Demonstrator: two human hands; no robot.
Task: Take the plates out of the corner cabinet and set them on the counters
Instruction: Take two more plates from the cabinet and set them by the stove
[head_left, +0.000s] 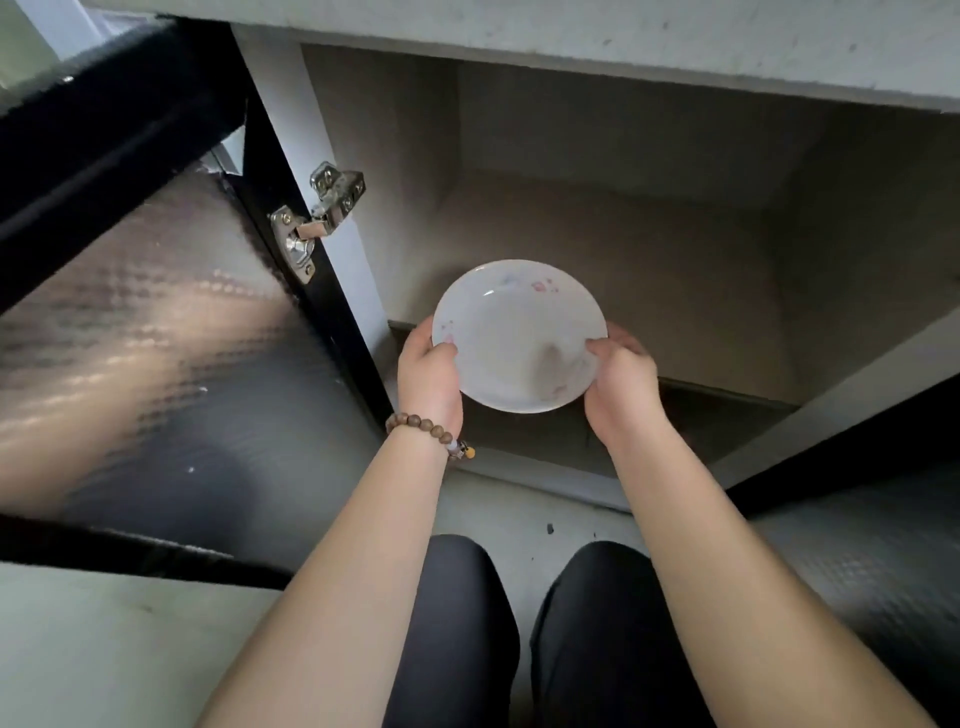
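Both hands hold 1 plate (519, 338) at the mouth of the cabinet (623, 249), over its front lip and clear of the shelf floor. The left hand (428, 379) grips the left rim, thumb on top and fingers underneath. The right hand (621, 384) grips the opposite rim, but it is blurred and its fingers are hard to make out. No other plate shows inside, though the far corners are dim, so I cannot tell whether any remain.

The counter edge (623, 36) overhangs the opening from above. Lifting straight up before drawing back would likely knock the rim against it and could chip it. The open door (156, 338) stands close on the left, and its hinge (317, 218) juts out. A swing that way could clip the plate. The plate looks glazed and slick and is held only by its rim, so letting 1 hand go early might let it tilt and slide. The bracelet (426, 426) sits loose on the left wrist and could tap the rim.

The plate is round, shallow, white and glossy, with faint pink and blue flower marks near the rim. The cabinet inside is a plain box of matte grey-brown board with straight seams. The door has a black frame around a panel with a fine dimpled sheen. The hinge is polished metal with visible screws. The counter edge is pale and matte, flecked with small marks. The bracelet is a string of round brown beads.
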